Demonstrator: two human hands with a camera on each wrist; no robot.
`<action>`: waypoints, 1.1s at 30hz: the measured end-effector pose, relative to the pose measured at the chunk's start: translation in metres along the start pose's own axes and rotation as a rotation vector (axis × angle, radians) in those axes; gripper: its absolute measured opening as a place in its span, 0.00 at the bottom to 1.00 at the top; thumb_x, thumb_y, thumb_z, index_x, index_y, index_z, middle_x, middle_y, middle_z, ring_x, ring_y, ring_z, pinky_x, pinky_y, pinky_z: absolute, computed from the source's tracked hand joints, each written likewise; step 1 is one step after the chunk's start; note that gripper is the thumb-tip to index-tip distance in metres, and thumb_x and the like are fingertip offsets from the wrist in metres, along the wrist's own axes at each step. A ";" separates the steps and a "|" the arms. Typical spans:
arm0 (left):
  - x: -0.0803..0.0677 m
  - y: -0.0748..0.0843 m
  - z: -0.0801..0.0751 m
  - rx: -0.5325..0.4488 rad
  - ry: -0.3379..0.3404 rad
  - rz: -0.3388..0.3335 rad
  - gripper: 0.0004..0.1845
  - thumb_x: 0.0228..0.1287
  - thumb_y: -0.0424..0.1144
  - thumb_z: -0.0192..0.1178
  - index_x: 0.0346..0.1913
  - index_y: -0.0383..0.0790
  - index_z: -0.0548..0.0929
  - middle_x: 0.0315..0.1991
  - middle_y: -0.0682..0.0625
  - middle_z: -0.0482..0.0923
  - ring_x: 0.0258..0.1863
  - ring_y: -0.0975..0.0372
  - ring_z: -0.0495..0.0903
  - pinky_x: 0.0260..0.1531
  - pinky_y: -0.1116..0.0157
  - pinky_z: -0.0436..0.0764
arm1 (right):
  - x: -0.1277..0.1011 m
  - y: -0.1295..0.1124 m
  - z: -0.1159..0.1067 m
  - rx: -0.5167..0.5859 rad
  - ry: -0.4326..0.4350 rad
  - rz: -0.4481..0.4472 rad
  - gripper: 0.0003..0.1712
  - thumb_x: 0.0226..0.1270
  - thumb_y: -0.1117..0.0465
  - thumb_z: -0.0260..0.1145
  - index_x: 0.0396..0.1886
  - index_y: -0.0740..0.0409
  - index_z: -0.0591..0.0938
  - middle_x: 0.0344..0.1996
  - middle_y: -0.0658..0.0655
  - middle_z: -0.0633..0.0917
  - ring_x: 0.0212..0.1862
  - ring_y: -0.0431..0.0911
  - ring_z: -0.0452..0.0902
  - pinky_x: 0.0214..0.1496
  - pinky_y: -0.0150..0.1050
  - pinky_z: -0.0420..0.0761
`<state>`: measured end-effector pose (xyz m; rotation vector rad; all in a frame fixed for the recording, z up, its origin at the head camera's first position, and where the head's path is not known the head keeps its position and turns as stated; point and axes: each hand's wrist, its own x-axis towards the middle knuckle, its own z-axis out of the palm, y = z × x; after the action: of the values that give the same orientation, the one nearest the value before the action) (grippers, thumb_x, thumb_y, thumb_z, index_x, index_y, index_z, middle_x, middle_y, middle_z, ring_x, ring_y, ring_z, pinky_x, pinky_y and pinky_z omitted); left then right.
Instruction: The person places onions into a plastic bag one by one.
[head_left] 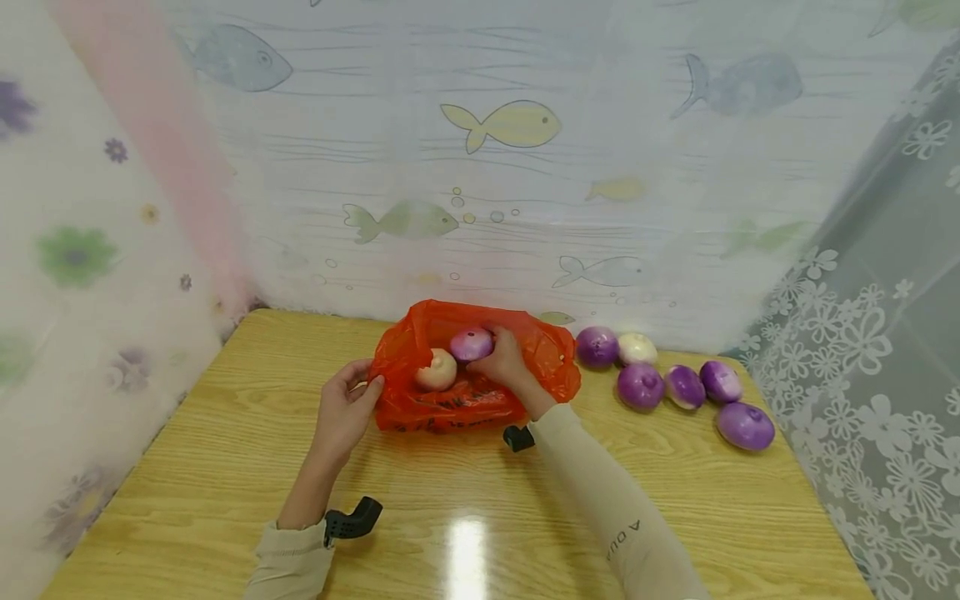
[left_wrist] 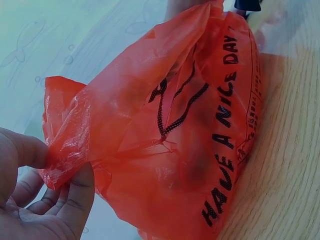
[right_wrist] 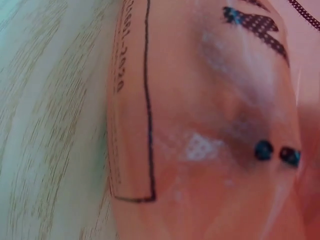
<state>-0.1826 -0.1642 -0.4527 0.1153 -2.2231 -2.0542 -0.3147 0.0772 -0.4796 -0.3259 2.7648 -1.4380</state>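
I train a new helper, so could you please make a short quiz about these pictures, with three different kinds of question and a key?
1. Multiple choice: what does the left grip pinch?
a) nothing
b) the bag
c) a sleeve
2. True or false: the right grip holds a white onion.
3. Count: how many onions lie on the table outside the bag?

Key:
1. b
2. False; it holds a purple onion inside the bag.
3. Six
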 end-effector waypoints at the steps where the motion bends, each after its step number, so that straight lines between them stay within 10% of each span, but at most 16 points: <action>1: 0.000 0.000 0.000 0.001 0.001 0.000 0.18 0.77 0.31 0.54 0.65 0.30 0.73 0.58 0.35 0.74 0.41 0.72 0.82 0.43 0.76 0.82 | 0.000 0.001 0.000 0.005 0.000 -0.005 0.45 0.51 0.68 0.80 0.69 0.68 0.70 0.64 0.68 0.77 0.65 0.61 0.73 0.71 0.54 0.71; 22: 0.000 0.000 0.001 0.004 -0.012 0.012 0.18 0.77 0.31 0.54 0.65 0.29 0.73 0.58 0.35 0.74 0.42 0.72 0.81 0.42 0.76 0.82 | -0.018 -0.014 -0.024 0.150 -0.101 0.071 0.44 0.60 0.62 0.76 0.72 0.70 0.67 0.67 0.69 0.73 0.66 0.62 0.72 0.68 0.55 0.75; 33: -0.002 0.000 0.001 0.008 -0.017 0.006 0.19 0.77 0.32 0.54 0.66 0.31 0.73 0.59 0.35 0.74 0.43 0.72 0.82 0.43 0.76 0.82 | -0.052 -0.039 -0.057 0.261 -0.296 -0.071 0.33 0.66 0.61 0.73 0.69 0.62 0.74 0.66 0.64 0.77 0.66 0.61 0.72 0.66 0.52 0.76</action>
<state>-0.1811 -0.1630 -0.4525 0.0923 -2.2398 -2.0510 -0.2624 0.1110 -0.4194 -0.5802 2.3259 -1.5935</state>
